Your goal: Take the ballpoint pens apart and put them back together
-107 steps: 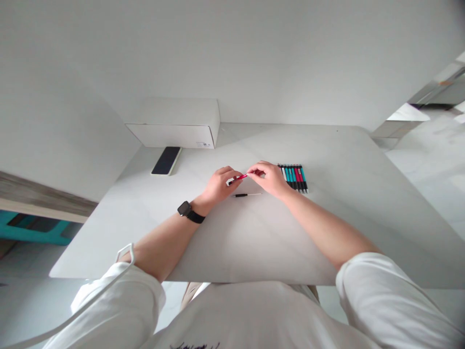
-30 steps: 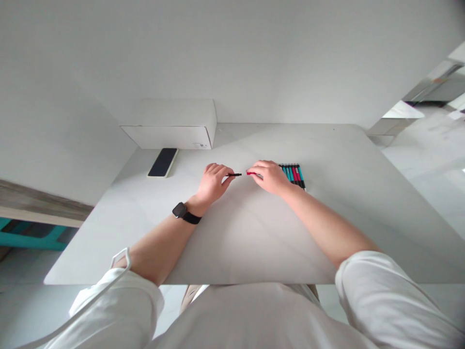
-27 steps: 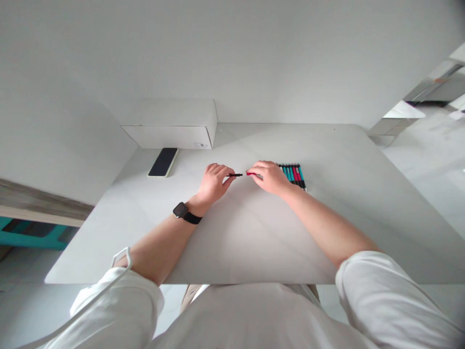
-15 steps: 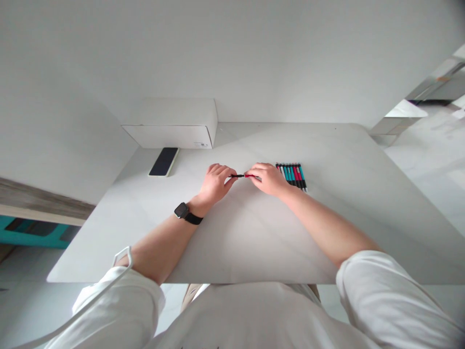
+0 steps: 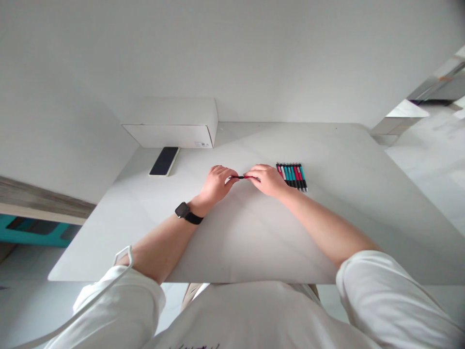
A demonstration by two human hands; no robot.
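Above the middle of the white table, a pen [image 5: 241, 177] with a black part and a red part is held level between my two hands. My left hand [image 5: 217, 183] pinches its black end between thumb and fingers. On the red end, my right hand [image 5: 267, 179] has a similar pinch. My fingers cover much of both ends. Just to the right of my right hand lies a row of pens [image 5: 296, 175] in teal, red, white and black, side by side; my right hand and wrist hide part of the row's left side.
At the back left of the table [image 5: 232, 252] stands a white box [image 5: 170, 135] against the wall. A phone [image 5: 164, 161] lies in front of it. My left wrist wears a black watch [image 5: 182, 210]. A white cable [image 5: 94, 295] runs along my left sleeve.
The hands have come slightly closer together, and the gap between the black and red parts of the pen has closed. The row of pens has not moved.
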